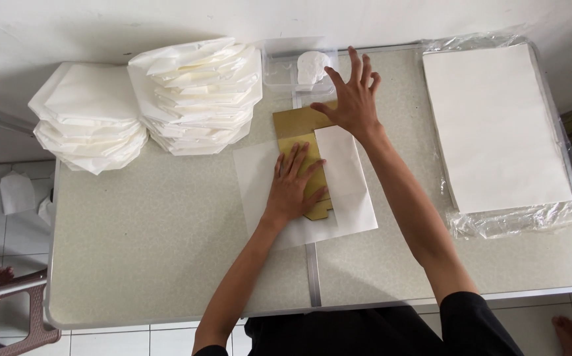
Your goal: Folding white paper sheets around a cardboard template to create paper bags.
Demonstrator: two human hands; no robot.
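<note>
Two hands are laid flat: left hand (pixel 294 184) pressed on gold card (pixel 299 142) over white paper (pixel 352 198), right hand (pixel 353 99) raised, fingers spread.

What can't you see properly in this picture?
Head view only:
- Gold card: its middle is hidden under the left hand and the folded white paper.
- Clear tub: the white stuff inside is too small to name.
- Right hand: its palm faces down, unseen.

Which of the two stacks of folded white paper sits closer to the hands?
The right-hand stack of folded white paper, beside the gold card template; the other stack sits at the table's left edge.
</note>
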